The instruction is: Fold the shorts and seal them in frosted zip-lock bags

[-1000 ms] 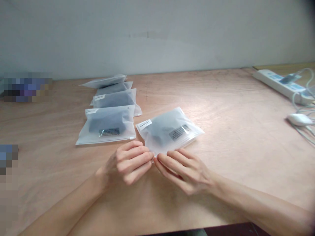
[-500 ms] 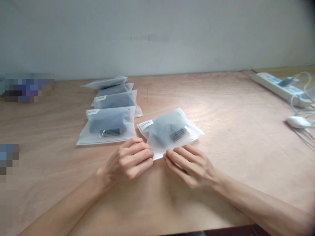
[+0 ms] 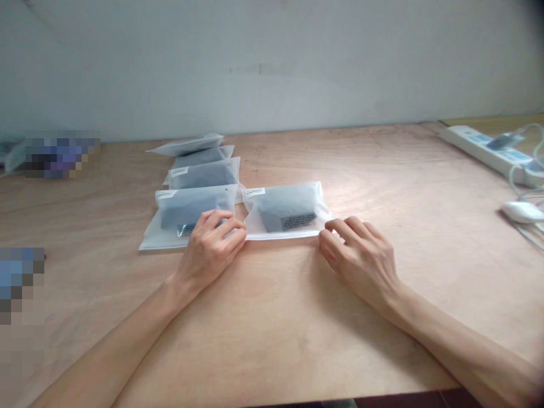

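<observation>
A pale wall [image 3: 272, 85] backs the wooden surface [image 3: 272, 323]. The right-hand frosted bag [image 3: 293, 201] lies mid-surface, beside the nearest of the left row [image 3: 195, 205]. The left hand's [image 3: 215, 241] grip pinches its near-left corner, the right hand's [image 3: 363, 252] its near-right. Best keep the near edge [image 3: 283, 235] taut and level. Five bags are visible, four at left; one power strip [image 3: 478, 146].

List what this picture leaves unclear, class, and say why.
Head view:
Contents of the right bag: blurred by frosted plastic.
Wording on its white label: too small.
Part of the dark panel on the front left bag: hidden by the left hand.
Upper left object: blurred into blocks.
Lower left blue object: blurred, cut off by the picture's edge.
</observation>
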The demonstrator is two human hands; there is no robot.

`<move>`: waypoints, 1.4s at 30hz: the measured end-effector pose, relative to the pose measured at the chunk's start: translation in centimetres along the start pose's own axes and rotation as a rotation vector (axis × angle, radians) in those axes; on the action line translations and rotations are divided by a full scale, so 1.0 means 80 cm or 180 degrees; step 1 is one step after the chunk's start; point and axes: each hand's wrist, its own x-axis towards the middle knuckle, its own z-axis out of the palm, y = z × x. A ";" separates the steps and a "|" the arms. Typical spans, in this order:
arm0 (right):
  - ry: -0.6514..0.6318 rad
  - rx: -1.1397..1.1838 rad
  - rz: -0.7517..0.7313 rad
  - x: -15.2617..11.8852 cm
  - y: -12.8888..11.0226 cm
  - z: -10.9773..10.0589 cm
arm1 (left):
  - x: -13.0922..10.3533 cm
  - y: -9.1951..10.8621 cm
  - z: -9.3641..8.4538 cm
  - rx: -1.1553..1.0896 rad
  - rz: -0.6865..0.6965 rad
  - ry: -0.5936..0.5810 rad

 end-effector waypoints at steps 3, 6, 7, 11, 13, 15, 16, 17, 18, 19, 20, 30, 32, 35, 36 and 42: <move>-0.0071 -0.0170 0.0144 0.002 0.007 0.000 | 0.000 0.001 0.000 -0.0009 -0.0044 -0.0052; -0.0140 -0.0286 0.0301 0.001 0.011 0.002 | 0.001 0.002 -0.001 -0.0010 -0.0078 -0.0074; -0.0151 -0.0322 0.0340 0.001 0.012 0.002 | 0.001 0.002 -0.001 -0.0005 -0.0086 -0.0076; -0.0200 -0.0397 0.0387 -0.001 0.014 0.003 | 0.000 0.002 -0.001 0.0020 -0.0079 -0.0110; -0.0258 -0.0408 0.0385 -0.001 0.014 0.003 | -0.001 0.004 0.000 0.0018 -0.0076 -0.0110; -0.0303 -0.0416 0.0391 -0.001 0.014 0.004 | -0.001 0.006 0.001 -0.0046 -0.0110 -0.0126; -0.0309 -0.0409 0.0396 -0.001 0.014 0.004 | -0.001 0.007 0.001 -0.0114 -0.0132 -0.0159; -0.0295 -0.0379 0.0398 -0.001 0.013 0.005 | -0.001 0.008 0.000 -0.0219 -0.0129 -0.0221; -0.0268 -0.0317 0.0389 -0.002 0.012 0.006 | -0.001 0.008 0.000 -0.0353 -0.0081 -0.0298; -0.0227 -0.0217 0.0361 -0.002 0.010 0.007 | 0.000 0.008 -0.001 -0.0500 0.0002 -0.0379; -0.0171 -0.0082 0.0297 -0.002 0.007 0.008 | 0.000 0.008 -0.001 -0.0646 0.0106 -0.0447; -0.0323 0.0815 -0.0788 -0.001 -0.017 0.011 | -0.005 0.026 0.004 -0.1310 0.0462 -0.0540; -0.0369 0.0788 -0.0779 0.000 -0.011 0.015 | -0.007 0.029 0.005 -0.1312 0.0403 -0.0564; -0.0391 0.0676 -0.0639 -0.002 0.005 0.024 | -0.009 0.028 0.006 -0.1278 0.0354 -0.0560; -0.0399 0.0623 -0.0566 -0.002 0.011 0.028 | -0.009 0.027 0.006 -0.1258 0.0331 -0.0561; -0.0689 0.0069 0.0175 -0.005 0.052 0.033 | -0.008 0.018 0.008 -0.0963 -0.0024 -0.0360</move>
